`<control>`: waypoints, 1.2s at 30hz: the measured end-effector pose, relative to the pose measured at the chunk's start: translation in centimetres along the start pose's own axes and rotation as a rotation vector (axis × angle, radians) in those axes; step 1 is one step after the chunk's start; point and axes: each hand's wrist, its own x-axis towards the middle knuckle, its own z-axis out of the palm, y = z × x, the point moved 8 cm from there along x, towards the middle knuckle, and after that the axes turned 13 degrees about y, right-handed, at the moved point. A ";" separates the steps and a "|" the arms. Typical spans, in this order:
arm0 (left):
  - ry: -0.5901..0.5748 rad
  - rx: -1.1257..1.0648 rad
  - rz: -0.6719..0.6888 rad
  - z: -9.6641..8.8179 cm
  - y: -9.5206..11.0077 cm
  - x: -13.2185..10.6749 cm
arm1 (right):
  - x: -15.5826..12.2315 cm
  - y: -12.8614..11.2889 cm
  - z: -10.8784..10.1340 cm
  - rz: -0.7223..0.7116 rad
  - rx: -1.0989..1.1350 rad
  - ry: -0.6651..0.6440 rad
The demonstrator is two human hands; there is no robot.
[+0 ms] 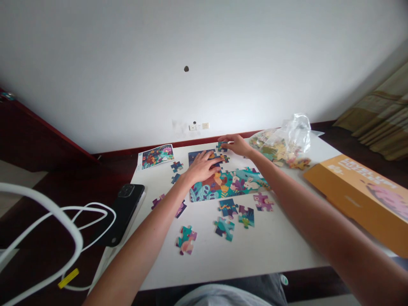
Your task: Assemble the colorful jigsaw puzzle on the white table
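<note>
A partly joined jigsaw puzzle point(229, 185) with rabbits and plants lies in the middle of the white table. My left hand point(205, 167) rests flat on its upper left part, fingers spread, covering some of the picture. At the puzzle's far edge, my right hand point(236, 145) pinches a dark blue-green puzzle piece point(222, 146) between thumb and fingers. Nearer to me lie several loose pieces, among them a teal and pink piece point(186, 240), a light teal piece point(225, 228) and a purple piece point(263, 202). A dark blue piece point(177, 166) sits left of the puzzle.
A printed picture sheet point(156, 156) lies at the back left. A black phone point(127, 208) is at the left table edge, beside a looped white cable point(72, 225). On the right are a clear plastic bag point(283, 144) of pieces and an orange box point(360, 191).
</note>
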 end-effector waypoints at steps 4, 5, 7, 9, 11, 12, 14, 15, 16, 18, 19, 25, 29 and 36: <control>0.085 -0.127 0.017 -1.0 -0.5 0.5 | 0.1 -1.2 -0.6 0.012 -0.083 -0.159; 0.130 -0.168 0.002 -1.7 -0.8 0.7 | -0.1 -1.9 -0.5 0.001 -0.115 -0.220; 0.248 -0.225 -0.064 -3.6 -1.8 1.0 | -0.9 -3.7 0.1 -0.030 -0.161 -0.334; 0.360 -0.240 -0.161 -5.7 -3.0 1.1 | -2.0 -5.9 1.1 -0.055 -0.152 -0.441; 0.397 -0.247 -0.253 -7.3 -4.2 0.9 | -3.4 -8.0 2.5 -0.073 -0.109 -0.560; 0.386 -0.239 -0.297 -7.7 -4.9 0.8 | -4.1 -8.9 3.3 -0.093 -0.101 -0.606; 0.349 -0.197 -0.372 -8.5 -6.3 0.4 | -4.9 -9.8 4.4 -0.142 -0.144 -0.634; 0.335 -0.172 -0.399 -8.8 -6.9 0.2 | -5.1 -9.9 4.7 -0.169 -0.189 -0.619; 0.323 -0.149 -0.415 -9.1 -7.5 0.0 | -5.1 -9.9 5.0 -0.194 -0.238 -0.595; 0.304 -0.077 -0.423 -9.7 -8.3 -0.4 | -5.2 -9.8 5.3 -0.232 -0.318 -0.556; 0.299 -0.012 -0.423 -10.2 -8.5 -0.6 | -5.3 -9.8 5.4 -0.246 -0.341 -0.549; 0.142 0.307 -0.444 -11.6 -9.6 -1.3 | -6.2 -12.0 5.9 -0.311 -0.383 -0.530; -0.052 0.260 -0.458 -10.8 -10.9 -1.7 | -7.3 -13.6 6.8 -0.329 -0.464 -0.464; -0.304 0.202 -0.473 -8.8 -10.5 -2.4 | -10.9 -17.5 9.6 -0.479 -0.379 -0.449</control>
